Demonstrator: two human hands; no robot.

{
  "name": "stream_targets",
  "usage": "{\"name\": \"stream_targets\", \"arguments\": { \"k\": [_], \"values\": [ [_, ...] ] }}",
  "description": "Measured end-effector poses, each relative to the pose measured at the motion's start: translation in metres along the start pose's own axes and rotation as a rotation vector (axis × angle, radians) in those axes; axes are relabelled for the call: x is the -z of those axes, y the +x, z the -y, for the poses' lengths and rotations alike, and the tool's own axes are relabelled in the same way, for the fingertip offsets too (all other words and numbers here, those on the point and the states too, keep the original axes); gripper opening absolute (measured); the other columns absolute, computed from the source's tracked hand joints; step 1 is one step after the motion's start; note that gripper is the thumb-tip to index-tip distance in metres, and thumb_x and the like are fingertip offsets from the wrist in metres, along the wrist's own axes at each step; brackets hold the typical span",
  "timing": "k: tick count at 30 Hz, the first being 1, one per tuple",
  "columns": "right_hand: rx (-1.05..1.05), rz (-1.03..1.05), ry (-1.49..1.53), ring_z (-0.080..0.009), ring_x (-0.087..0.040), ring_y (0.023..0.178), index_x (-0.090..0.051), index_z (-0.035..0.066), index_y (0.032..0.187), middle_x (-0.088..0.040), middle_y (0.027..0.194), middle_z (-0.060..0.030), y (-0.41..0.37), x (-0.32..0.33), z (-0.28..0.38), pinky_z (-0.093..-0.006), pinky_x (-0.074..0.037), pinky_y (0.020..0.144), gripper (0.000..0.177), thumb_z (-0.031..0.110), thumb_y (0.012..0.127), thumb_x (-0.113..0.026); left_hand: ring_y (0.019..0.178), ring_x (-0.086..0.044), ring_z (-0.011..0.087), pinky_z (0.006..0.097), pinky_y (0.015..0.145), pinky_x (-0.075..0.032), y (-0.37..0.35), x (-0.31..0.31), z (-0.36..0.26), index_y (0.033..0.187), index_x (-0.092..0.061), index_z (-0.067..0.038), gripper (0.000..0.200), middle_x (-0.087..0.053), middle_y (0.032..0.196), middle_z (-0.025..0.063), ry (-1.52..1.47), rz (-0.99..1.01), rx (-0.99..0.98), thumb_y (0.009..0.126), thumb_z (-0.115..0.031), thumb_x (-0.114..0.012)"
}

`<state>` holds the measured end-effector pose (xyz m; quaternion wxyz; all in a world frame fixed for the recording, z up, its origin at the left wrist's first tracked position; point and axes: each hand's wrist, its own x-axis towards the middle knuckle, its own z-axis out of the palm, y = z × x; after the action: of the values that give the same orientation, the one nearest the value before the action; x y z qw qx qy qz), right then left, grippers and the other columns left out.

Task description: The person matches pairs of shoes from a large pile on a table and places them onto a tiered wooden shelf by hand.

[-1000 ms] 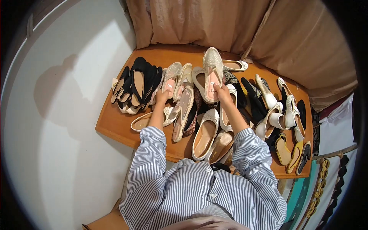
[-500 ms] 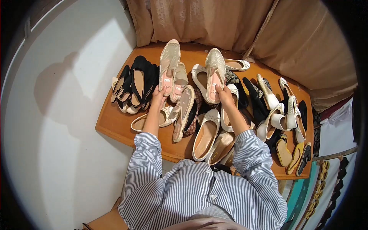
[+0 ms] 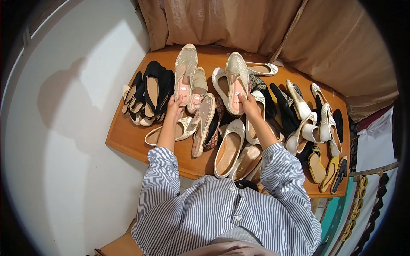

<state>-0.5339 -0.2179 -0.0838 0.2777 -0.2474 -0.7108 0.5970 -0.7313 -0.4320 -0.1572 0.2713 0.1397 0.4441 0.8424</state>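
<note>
Wooden table (image 3: 128, 136) heaped with shoes, hands (image 3: 174, 106) (image 3: 249, 106) each gripping a gold mesh shoe (image 3: 185, 70) (image 3: 237, 77)

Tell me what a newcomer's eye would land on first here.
Two raised shoes: the left hand holds a gold mesh slipper by its heel, and the right hand holds the matching slipper likewise. Around them the wooden table is crowded with flats, with black sandals bunched at its left end.

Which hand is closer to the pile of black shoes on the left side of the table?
Left. The left hand, gripping a mesh shoe, is right beside the black shoes; the right hand holds a second mesh shoe farther away.
</note>
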Motion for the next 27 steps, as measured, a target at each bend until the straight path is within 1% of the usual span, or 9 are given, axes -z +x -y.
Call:
{"name": "stream_targets", "arguments": {
  "k": [3, 5, 8, 10, 11, 14, 20, 21, 27],
  "values": [
    [0.001, -0.008, 0.011, -0.0091, -0.047, 0.052, -0.055, 0.000, 0.094, -0.053, 0.068, -0.0018, -0.001, 0.001, -0.001, -0.0242, -0.037, 0.048, 0.028, 0.027, 0.089, -0.051, 0.106, -0.051, 0.0238, 0.0376, 0.091, -0.042, 0.001, -0.002, -0.003, 0.125, -0.037, -0.004, 0.042, -0.049, 0.117, 0.0131, -0.044, 0.033, 0.020, 0.087, -0.012, -0.053],
    [-0.030, 0.053, 0.003, -0.0069, -0.046, 0.067, -0.052, 0.002, 0.106, -0.053, 0.078, 0.0019, 0.000, 0.002, -0.002, -0.0217, -0.039, 0.061, 0.027, 0.025, 0.091, -0.048, 0.106, -0.051, 0.0239, 0.0375, 0.091, -0.042, 0.001, -0.010, -0.003, 0.124, -0.037, -0.004, 0.043, -0.050, 0.116, 0.0133, -0.080, 0.095, 0.006, 0.086, -0.012, -0.054],
    [-0.008, 0.036, 0.050, -0.0092, -0.048, 0.059, -0.050, 0.002, 0.105, -0.054, 0.076, -0.0014, -0.006, -0.002, 0.004, -0.0241, -0.040, 0.054, 0.028, 0.025, 0.091, -0.048, 0.105, -0.052, 0.0235, 0.0363, 0.090, -0.043, -0.014, -0.041, -0.013, 0.122, -0.037, -0.003, 0.043, -0.051, 0.113, 0.0128, -0.114, 0.191, -0.013, 0.084, -0.009, -0.056],
    [0.065, 0.020, 0.120, -0.0094, -0.049, 0.065, -0.048, 0.002, 0.107, -0.054, 0.080, -0.0018, -0.006, -0.010, 0.004, -0.0245, -0.041, 0.059, 0.028, 0.025, 0.091, -0.048, 0.103, -0.053, 0.0225, 0.0355, 0.088, -0.045, -0.024, -0.060, -0.015, 0.121, -0.037, -0.004, 0.043, -0.052, 0.113, 0.0115, 0.039, 0.253, 0.081, 0.084, -0.009, -0.057],
    [0.136, 0.003, 0.191, -0.0097, -0.050, 0.070, -0.047, 0.002, 0.109, -0.055, 0.084, -0.0021, -0.007, -0.013, 0.004, -0.0248, -0.042, 0.064, 0.029, 0.025, 0.091, -0.048, 0.101, -0.054, 0.0210, 0.0349, 0.086, -0.046, -0.026, -0.070, -0.012, 0.125, -0.031, -0.003, 0.050, -0.051, 0.114, 0.0118, 0.050, 0.285, 0.064, 0.083, -0.006, -0.058],
    [0.139, -0.006, 0.215, -0.0101, -0.050, 0.080, -0.047, 0.002, 0.110, -0.056, 0.092, -0.0028, -0.008, -0.015, 0.006, -0.0256, -0.042, 0.073, 0.030, 0.025, 0.091, -0.048, 0.104, -0.052, 0.0179, 0.0312, 0.088, -0.043, -0.036, -0.094, 0.003, 0.124, -0.033, -0.003, 0.049, -0.050, 0.117, 0.0100, -0.031, 0.363, 0.031, 0.083, -0.004, -0.058],
    [0.191, -0.053, 0.308, -0.0104, -0.050, 0.083, -0.045, 0.003, 0.115, -0.055, 0.097, -0.0040, -0.008, 0.000, 0.009, -0.0258, -0.043, 0.074, 0.030, 0.023, 0.092, -0.046, 0.107, -0.050, 0.0163, 0.0295, 0.090, -0.042, -0.031, -0.120, 0.009, 0.123, -0.034, 0.001, 0.046, -0.049, 0.119, 0.0096, 0.026, 0.512, -0.095, 0.084, -0.004, -0.056],
    [0.182, -0.093, 0.310, -0.0107, -0.050, 0.084, -0.045, 0.003, 0.115, -0.055, 0.098, -0.0044, -0.013, 0.003, 0.013, -0.0259, -0.043, 0.075, 0.029, 0.022, 0.093, -0.045, 0.107, -0.050, 0.0171, 0.0302, 0.091, -0.042, -0.030, -0.125, 0.011, 0.127, -0.031, -0.003, 0.050, -0.049, 0.118, 0.0104, 0.006, 0.530, -0.084, 0.083, -0.003, -0.056],
    [0.281, -0.272, 0.332, -0.0135, -0.051, 0.095, -0.042, 0.003, 0.121, -0.053, 0.109, -0.0068, -0.033, 0.051, 0.022, -0.0278, -0.042, 0.083, 0.035, 0.023, 0.092, -0.047, 0.103, -0.053, 0.0175, 0.0314, 0.087, -0.046, -0.029, -0.176, 0.026, 0.123, -0.033, -0.003, 0.046, -0.050, 0.115, 0.0095, -0.006, 0.629, 0.077, 0.083, -0.005, -0.056]
  ]
}}
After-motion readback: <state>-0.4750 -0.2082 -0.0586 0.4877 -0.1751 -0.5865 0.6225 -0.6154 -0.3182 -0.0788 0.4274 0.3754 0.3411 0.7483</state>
